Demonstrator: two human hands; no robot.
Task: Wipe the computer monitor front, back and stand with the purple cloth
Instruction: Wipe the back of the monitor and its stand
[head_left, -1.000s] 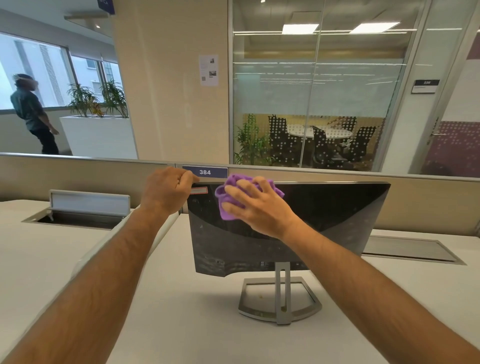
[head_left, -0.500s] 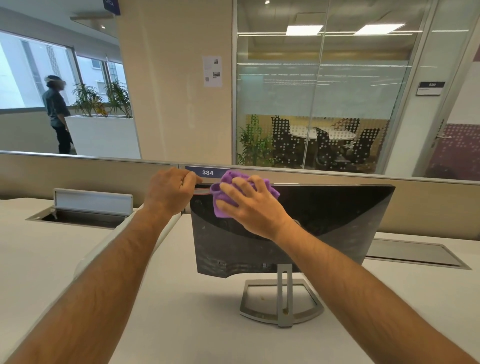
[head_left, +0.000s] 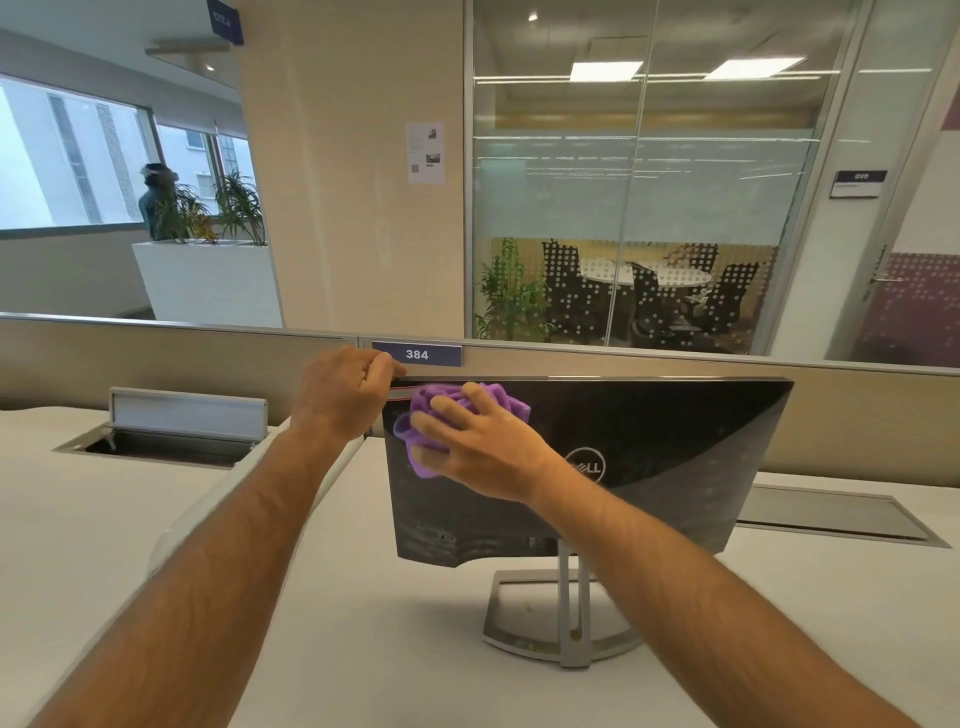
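The black computer monitor (head_left: 675, 447) stands on the white desk with its glossy back and logo facing me; its screen side is hidden. A silver stand (head_left: 571, 618) with an open rectangular base holds it up. My left hand (head_left: 343, 395) grips the monitor's top left corner. My right hand (head_left: 478, 447) presses the crumpled purple cloth (head_left: 415, 441) flat against the upper left part of the back panel.
A beige divider with a "384" label (head_left: 417, 355) runs behind the monitor. An open cable hatch (head_left: 171, 431) sits in the desk at left, a closed one (head_left: 831, 514) at right. A person (head_left: 156, 202) stands by planters far left. Glass walls lie beyond.
My right hand has slid the purple cloth leftward and slightly down across the monitor's back, toward the left edge. My left hand stays on the top corner. The far person walked right.
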